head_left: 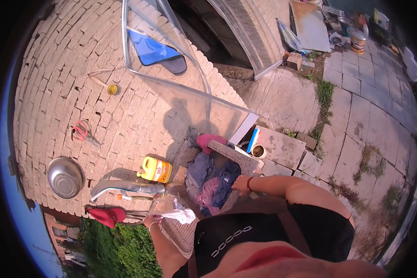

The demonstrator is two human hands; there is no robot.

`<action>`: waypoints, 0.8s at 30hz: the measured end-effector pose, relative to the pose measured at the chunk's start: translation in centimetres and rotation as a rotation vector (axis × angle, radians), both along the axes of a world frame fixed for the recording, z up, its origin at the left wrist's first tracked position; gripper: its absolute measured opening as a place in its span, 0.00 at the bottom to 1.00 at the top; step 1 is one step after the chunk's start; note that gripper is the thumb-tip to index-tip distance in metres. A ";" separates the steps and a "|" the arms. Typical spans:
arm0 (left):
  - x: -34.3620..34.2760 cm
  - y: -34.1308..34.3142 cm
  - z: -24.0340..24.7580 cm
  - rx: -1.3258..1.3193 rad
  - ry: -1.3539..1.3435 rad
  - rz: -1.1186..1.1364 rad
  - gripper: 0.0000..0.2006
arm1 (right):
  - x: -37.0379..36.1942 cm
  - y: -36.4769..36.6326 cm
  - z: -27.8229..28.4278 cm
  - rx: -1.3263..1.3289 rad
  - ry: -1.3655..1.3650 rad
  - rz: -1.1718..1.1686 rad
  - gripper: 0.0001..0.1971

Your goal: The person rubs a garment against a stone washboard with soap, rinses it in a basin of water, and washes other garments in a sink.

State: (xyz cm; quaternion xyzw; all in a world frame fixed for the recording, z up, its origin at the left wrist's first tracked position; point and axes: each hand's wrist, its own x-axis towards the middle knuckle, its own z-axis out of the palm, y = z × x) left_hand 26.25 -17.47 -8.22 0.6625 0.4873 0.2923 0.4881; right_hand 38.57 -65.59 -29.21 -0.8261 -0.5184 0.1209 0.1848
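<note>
A stone wash basin [236, 157] stands in front of me with wet clothes heaped in it: a grey garment [199, 167], a pink striped cloth [208, 191] and a navy garment [228, 178]. My left hand [150, 222] is closed on a white cloth [180, 214], which hangs over the ribbed washboard slope [177, 234] at the basin's left. At the right rim rests my right hand [241, 184], fingers loosely apart beside the navy garment, apparently holding nothing. Water inside the basin is mostly hidden by the clothes.
Beyond the basin's left side stand a yellow jug [156, 170] and a brush [132, 197]. A metal bowl [66, 178], red-handled scissors [80, 130] and a red cap [107, 216] hang along the brick wall [55, 102]. An open glazed window frame [190, 88] juts out ahead; paving [352, 125] lies right.
</note>
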 end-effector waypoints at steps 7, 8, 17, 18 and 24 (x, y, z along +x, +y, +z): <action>-0.7 -1.6 -5.2 0.047 0.315 -0.369 0.05 | 0.1 0.3 1.0 -0.035 -0.014 -0.010 0.26; -0.5 -3.0 -6.0 0.068 0.435 -0.428 0.06 | 0.1 0.0 0.7 -0.036 -0.010 -0.011 0.25; -4.5 -1.5 -10.9 0.647 1.068 -0.929 0.23 | -0.4 -0.2 0.9 0.302 0.120 -0.123 0.22; -4.1 -4.1 -11.4 0.536 1.009 -0.878 0.23 | -0.8 -1.3 0.3 0.348 0.243 -0.228 0.20; -13.0 7.6 -15.5 0.906 0.968 -1.166 0.19 | -5.5 2.7 3.8 0.727 0.981 -0.462 0.12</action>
